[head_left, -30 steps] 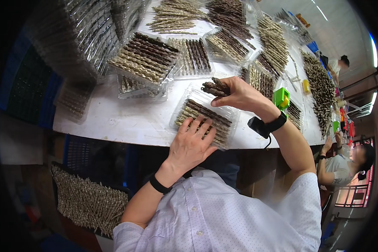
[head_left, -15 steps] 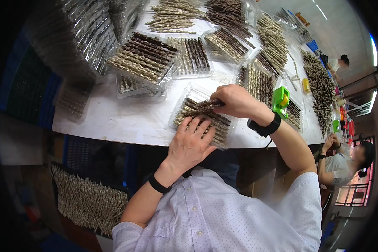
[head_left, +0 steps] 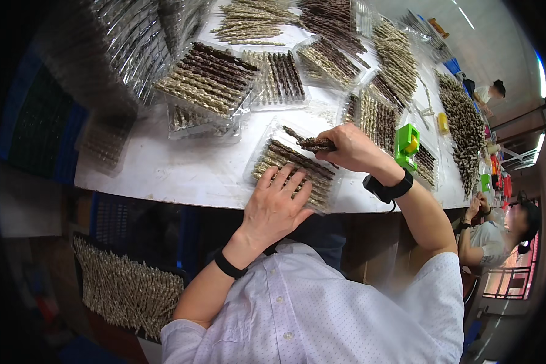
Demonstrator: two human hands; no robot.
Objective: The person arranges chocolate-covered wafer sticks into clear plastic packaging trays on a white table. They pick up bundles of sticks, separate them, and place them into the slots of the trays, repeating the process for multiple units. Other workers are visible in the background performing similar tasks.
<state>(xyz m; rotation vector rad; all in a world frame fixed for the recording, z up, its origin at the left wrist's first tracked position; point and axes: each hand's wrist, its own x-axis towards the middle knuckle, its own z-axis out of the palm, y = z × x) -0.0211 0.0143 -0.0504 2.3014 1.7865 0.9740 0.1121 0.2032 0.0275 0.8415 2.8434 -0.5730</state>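
Note:
In front of me on the white table lies a clear plastic tray (head_left: pixel 275 128) with rows of twisted sticks (head_left: pixel 292 153), dark brown toward its far side and pale gold nearer me. My left hand (head_left: pixel 276 203) rests over the near part of the tray, fingers spread across the gold sticks. Above the tray's far right part, my right hand (head_left: pixel 353 149) is closed around a small bunch of dark brown twisted sticks (head_left: pixel 317 144). One stick of that bunch juts out to the left past the others. The right fingertips are partly hidden behind the hand.
Filled trays (head_left: pixel 209 79) are stacked beyond my left hand, with empty clear trays (head_left: pixel 130 48) piled further left. Loose gold sticks (head_left: pixel 255 23) and dark sticks (head_left: pixel 327 18) lie behind. A green tape dispenser (head_left: pixel 404 145) stands right of my wrist. Another person (head_left: pixel 488 239) sits at far right.
My right hand has shifted slightly right with the dark sticks, which now point left over the tray. The dark row beneath shows more plainly. My left hand stays in place.

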